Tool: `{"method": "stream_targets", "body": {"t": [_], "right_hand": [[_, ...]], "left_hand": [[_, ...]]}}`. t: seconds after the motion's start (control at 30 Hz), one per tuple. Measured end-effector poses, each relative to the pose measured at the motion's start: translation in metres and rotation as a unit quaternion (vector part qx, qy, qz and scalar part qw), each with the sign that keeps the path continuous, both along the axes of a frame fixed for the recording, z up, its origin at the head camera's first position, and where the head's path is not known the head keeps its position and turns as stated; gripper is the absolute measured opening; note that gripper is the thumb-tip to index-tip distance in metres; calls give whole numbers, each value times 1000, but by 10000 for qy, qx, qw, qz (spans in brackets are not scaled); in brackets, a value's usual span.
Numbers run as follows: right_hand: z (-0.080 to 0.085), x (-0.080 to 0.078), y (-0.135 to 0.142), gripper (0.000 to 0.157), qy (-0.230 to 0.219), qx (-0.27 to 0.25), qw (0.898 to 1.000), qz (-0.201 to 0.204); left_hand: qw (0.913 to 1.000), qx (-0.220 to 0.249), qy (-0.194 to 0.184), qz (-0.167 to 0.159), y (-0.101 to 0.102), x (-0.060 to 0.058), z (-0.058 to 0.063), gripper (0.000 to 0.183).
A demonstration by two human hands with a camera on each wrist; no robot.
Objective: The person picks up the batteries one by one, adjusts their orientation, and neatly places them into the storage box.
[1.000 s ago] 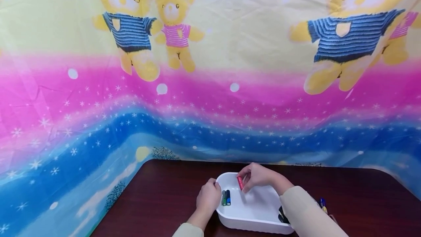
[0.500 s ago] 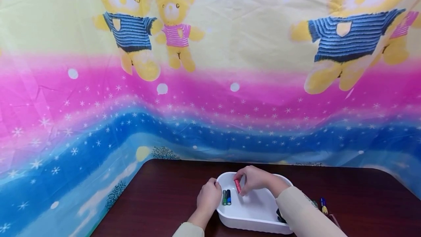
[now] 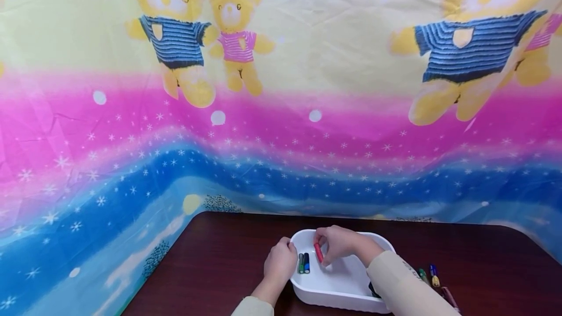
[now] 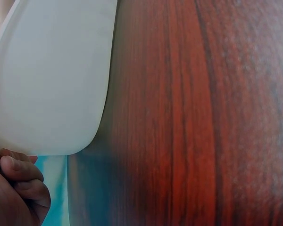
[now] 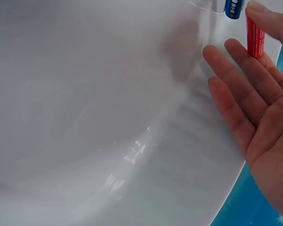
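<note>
Shifted lower in head view since a second ago, with red battery (image 3: pixel 318 253) in right-hand grip (image 3: pixel 337 245); also moved a bit left with right sleeve (image 3: pixel 408 286), exposing more of green cylinder (image 3: pixel 423 275) on surface (image 3: pixel 232 257). Pinches red battery between thumb and fingers, with remaining fingers extended underneath in right wrist view. Holds it tilted inside white tray (image 3: pixel 340 277), toward left end, just right of green battery (image 3: pixel 301 263) and dark blue battery (image 3: pixel 307 263). Cannot tell whether touching tray floor. Note those two as side by side, lying on tray floor. Grasps tray rim at left end with left-hand grip (image 3: pixel 280 260), with fingers curled at the edge. See dark object (image 3: pixel 374 290) at near right corner inside tray, mostly hidden by right sleeve, too covered to identify. Outside tray, on surface to the right, see blue-and-yellow cylinder (image 3: pixel 434 275) near green cylinder, plus brownish cylinder (image 3: pixel 450 300) closer to camera. Behind surface, see backdrop (image 3: pixel 263 135) printed with yellow bears in striped shirts.
</note>
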State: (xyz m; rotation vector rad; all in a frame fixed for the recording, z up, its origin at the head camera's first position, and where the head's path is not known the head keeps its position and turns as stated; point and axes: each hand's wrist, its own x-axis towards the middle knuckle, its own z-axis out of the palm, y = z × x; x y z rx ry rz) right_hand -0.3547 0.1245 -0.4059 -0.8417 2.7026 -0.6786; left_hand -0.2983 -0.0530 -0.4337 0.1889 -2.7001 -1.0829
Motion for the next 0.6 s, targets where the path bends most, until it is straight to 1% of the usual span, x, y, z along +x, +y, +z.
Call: {"method": "stream_targets", "body": {"t": [0.17,0.33,0.4,0.6], "right_hand": [[-1,1,-4,38,157,419,9990,10],[-1,2,-9,41,437,823,9956,3],[-1,2,-10,41,499,870,9950,-14],[-4,5,-11,41,429,773,9961,-7]], "left_hand": [[10000,10,15,-18,0,0,0,25],[9999,107,-14,-15,0,0,1,26],[9999,126,-28,-11,0,0,1,26],[10000,95,-20,-13,0,-1,-1,25]]}}
